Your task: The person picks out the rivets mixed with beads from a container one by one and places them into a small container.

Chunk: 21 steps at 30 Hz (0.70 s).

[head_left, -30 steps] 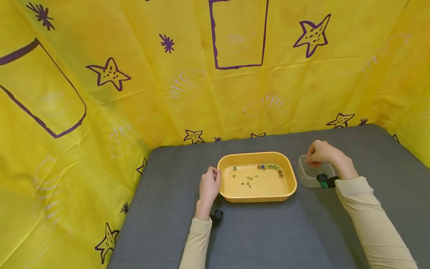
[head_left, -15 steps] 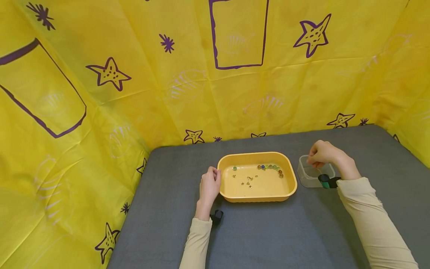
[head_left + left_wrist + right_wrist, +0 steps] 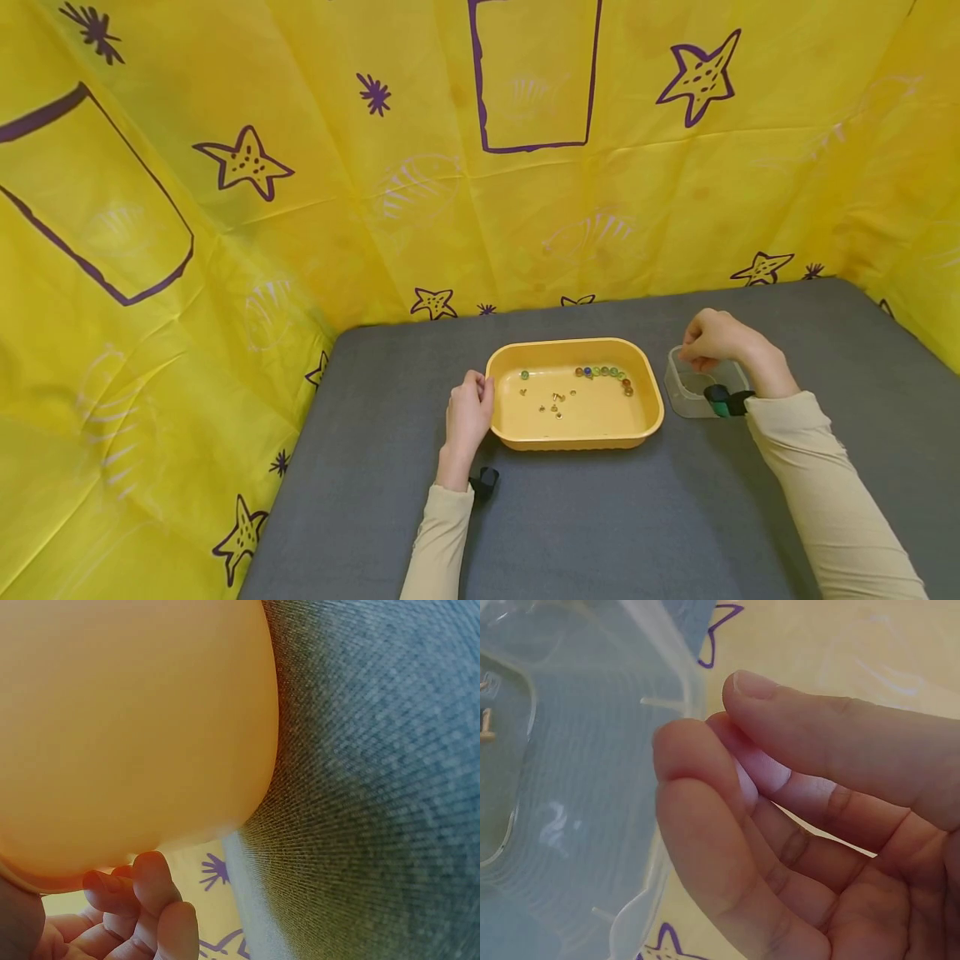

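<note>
Head view: yellow tray (image 3: 592, 414) is set flat on the grey table (image 3: 585, 517), its left rim pinched between the thumb and curled fingers of the left hand (image 3: 467, 417). Clear container (image 3: 686, 407) is placed just beside the tray's right end; right hand (image 3: 723, 337) is held over it, fingers bent, thumb close to them; whether anything small is pinched cannot be told. Gold-coloured pieces (image 3: 554, 409) and marbles (image 3: 605, 372) are spread in the tray; in the right wrist view, a small piece (image 3: 486, 726) is also seen inside the container. Tray judged light, stiff plastic, best gripped by the rim and kept level. Container probably lighter, easily nudged, best held by opposite walls. Pieces likely hard, fiddly, fingertip-sized pinch needed; marbles likely slippery.
</note>
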Each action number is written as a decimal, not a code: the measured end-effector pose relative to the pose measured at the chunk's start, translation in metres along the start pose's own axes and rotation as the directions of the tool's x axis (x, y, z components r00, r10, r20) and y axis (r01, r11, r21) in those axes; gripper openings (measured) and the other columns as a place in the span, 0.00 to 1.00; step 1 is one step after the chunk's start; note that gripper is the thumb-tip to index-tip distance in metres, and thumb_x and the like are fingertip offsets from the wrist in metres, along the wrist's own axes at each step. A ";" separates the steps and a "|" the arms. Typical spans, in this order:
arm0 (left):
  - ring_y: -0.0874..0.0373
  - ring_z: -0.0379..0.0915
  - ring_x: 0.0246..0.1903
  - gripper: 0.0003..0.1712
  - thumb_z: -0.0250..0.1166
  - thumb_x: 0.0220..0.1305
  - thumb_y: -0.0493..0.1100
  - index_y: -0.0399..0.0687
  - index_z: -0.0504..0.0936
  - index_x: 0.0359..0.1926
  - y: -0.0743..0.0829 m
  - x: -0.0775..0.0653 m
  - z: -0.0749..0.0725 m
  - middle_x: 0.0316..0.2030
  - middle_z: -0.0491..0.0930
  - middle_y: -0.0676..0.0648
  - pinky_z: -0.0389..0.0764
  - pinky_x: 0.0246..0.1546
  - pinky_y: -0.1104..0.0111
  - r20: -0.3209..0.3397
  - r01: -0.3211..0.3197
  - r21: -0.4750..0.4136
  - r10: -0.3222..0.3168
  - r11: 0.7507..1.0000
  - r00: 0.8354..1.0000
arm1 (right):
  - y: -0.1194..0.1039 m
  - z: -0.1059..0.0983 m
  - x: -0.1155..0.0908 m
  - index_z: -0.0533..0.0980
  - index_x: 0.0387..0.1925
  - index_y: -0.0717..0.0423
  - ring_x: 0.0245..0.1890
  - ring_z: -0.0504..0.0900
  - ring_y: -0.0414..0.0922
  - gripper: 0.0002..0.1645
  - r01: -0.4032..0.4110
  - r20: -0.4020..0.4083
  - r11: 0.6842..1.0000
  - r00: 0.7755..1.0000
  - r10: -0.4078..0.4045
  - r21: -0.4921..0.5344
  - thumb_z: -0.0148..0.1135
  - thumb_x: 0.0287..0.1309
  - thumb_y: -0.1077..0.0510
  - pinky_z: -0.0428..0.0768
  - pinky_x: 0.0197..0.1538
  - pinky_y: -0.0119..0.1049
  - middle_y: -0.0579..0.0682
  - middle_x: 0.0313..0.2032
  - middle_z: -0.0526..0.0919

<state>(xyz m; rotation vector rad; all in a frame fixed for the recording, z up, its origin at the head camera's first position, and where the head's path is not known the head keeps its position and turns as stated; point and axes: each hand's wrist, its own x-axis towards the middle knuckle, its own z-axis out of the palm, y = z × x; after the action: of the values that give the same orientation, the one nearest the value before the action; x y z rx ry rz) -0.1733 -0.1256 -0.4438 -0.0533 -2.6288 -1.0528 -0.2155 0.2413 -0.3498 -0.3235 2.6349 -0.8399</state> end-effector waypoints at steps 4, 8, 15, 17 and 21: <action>0.59 0.67 0.16 0.10 0.57 0.65 0.41 0.39 0.74 0.31 0.000 0.000 0.000 0.19 0.73 0.49 0.69 0.19 0.68 -0.001 0.001 0.009 -0.001 1.000 1.000 | -0.006 0.001 0.002 0.76 0.18 0.62 0.18 0.77 0.44 0.09 0.012 0.005 1.000 1.000 -0.012 -0.010 0.61 0.50 0.63 0.76 0.28 0.40 0.47 0.15 0.76; 0.59 0.67 0.16 0.10 0.57 0.65 0.42 0.39 0.74 0.31 0.000 0.000 0.000 0.19 0.73 0.49 0.69 0.19 0.68 0.001 0.003 0.011 -0.003 1.000 1.000 | -0.012 0.003 0.006 0.77 0.20 0.63 0.18 0.77 0.44 0.08 0.024 0.006 1.000 1.000 -0.024 -0.013 0.62 0.51 0.64 0.77 0.29 0.40 0.48 0.16 0.77; 0.60 0.67 0.16 0.10 0.57 0.65 0.42 0.39 0.74 0.31 0.002 0.000 -0.002 0.19 0.73 0.48 0.69 0.19 0.68 0.010 0.012 0.012 -0.012 1.000 1.000 | -0.023 0.010 0.014 0.78 0.23 0.67 0.19 0.78 0.45 0.06 0.040 0.011 0.999 0.999 -0.040 0.015 0.62 0.51 0.65 0.78 0.28 0.39 0.49 0.17 0.78; 0.60 0.67 0.16 0.10 0.57 0.66 0.43 0.39 0.74 0.32 0.003 0.000 -0.002 0.19 0.73 0.49 0.69 0.19 0.69 0.015 0.020 0.015 -0.020 1.000 1.000 | -0.027 0.012 0.015 0.78 0.21 0.66 0.18 0.78 0.44 0.07 0.046 0.012 0.999 0.999 -0.046 0.014 0.61 0.50 0.66 0.77 0.28 0.38 0.48 0.16 0.78; 0.60 0.67 0.16 0.10 0.56 0.66 0.43 0.39 0.74 0.32 0.003 0.000 -0.003 0.20 0.73 0.49 0.69 0.19 0.69 0.023 0.028 0.015 -0.029 0.999 0.999 | -0.035 0.015 0.019 0.78 0.19 0.65 0.17 0.76 0.43 0.08 0.050 0.017 0.999 0.999 -0.050 0.009 0.60 0.49 0.66 0.75 0.27 0.36 0.48 0.14 0.76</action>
<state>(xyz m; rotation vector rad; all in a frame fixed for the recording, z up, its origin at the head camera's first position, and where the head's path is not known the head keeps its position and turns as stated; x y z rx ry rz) -0.1720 -0.1254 -0.4401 -0.0252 -2.6653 -1.0488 -0.2229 0.1998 -0.3456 -0.3945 2.6165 -0.8605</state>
